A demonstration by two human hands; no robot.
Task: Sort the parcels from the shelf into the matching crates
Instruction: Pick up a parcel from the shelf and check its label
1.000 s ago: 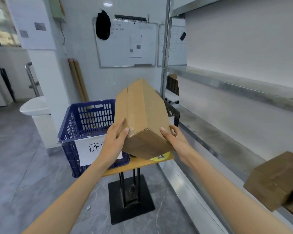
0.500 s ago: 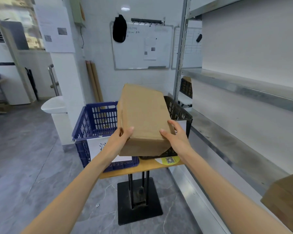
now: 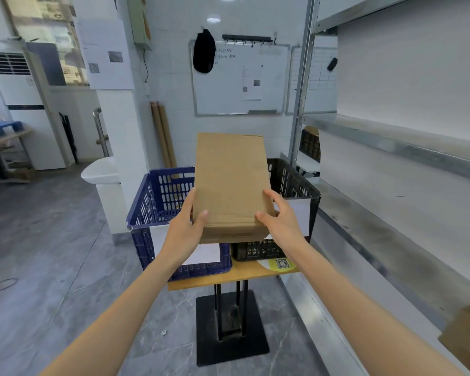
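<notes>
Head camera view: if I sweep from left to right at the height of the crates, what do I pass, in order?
White basin → blue crate → cardboard parcel, held up in front of the crates → black crate → metal shelf.

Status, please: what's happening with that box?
Left hand, right hand gripping cardboard box. Held up before blue crate and black crate. Nothing seen blocking.
</notes>
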